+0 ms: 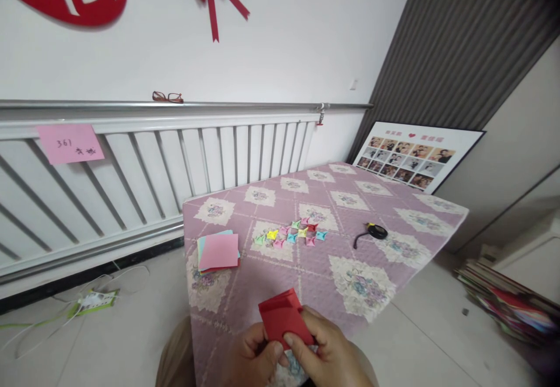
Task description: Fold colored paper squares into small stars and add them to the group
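A folded piece of red paper [284, 316] is held above the near edge of the table, its layers slightly apart at the top. My left hand [256, 352] pinches its lower left side, thumb in front. On the right side, my right hand [324, 346] grips it with the thumb pressed on its front and the fingers behind. Beyond the hands lie several small folded paper shapes [291, 232] in green, yellow, pink, blue and red. To the left rests a stack of coloured paper squares [219, 251], pink on top.
A patterned cloth covers the table [315, 276]. A small black round object with a strap [377, 231] lies right. Behind stand a white radiator [245, 154] and a photo board [406, 154]. Glasses [168, 97] rest on the pipe. A power strip [94, 301] is on the floor.
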Tool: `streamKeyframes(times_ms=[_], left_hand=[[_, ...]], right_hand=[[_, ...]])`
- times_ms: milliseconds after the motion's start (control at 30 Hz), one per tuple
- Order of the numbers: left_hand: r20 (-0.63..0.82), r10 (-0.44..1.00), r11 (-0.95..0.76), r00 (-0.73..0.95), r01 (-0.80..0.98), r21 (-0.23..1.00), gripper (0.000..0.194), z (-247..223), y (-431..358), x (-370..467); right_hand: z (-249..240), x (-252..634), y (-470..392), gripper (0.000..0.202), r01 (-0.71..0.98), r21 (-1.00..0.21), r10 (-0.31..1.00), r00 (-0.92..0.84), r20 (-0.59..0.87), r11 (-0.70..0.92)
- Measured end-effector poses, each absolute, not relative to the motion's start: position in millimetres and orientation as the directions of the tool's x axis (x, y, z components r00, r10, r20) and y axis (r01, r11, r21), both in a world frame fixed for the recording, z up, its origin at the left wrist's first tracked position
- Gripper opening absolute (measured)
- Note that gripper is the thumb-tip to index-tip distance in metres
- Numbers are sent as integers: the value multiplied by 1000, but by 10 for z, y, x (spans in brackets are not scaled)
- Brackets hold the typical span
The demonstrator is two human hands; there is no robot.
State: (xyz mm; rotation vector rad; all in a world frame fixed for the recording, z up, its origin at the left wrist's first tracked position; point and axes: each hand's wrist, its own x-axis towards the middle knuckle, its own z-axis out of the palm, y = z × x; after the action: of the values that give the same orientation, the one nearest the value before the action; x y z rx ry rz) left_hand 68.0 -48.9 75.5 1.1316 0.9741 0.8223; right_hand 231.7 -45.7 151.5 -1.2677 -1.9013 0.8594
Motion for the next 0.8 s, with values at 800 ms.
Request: streamKeyframes(times_ms=[800], left_hand=[[-245, 916, 237, 319, 65, 969, 48, 729, -568, 705]], right_hand=[[1513, 2220, -413, 34, 135, -991, 1000, -24, -16, -13]])
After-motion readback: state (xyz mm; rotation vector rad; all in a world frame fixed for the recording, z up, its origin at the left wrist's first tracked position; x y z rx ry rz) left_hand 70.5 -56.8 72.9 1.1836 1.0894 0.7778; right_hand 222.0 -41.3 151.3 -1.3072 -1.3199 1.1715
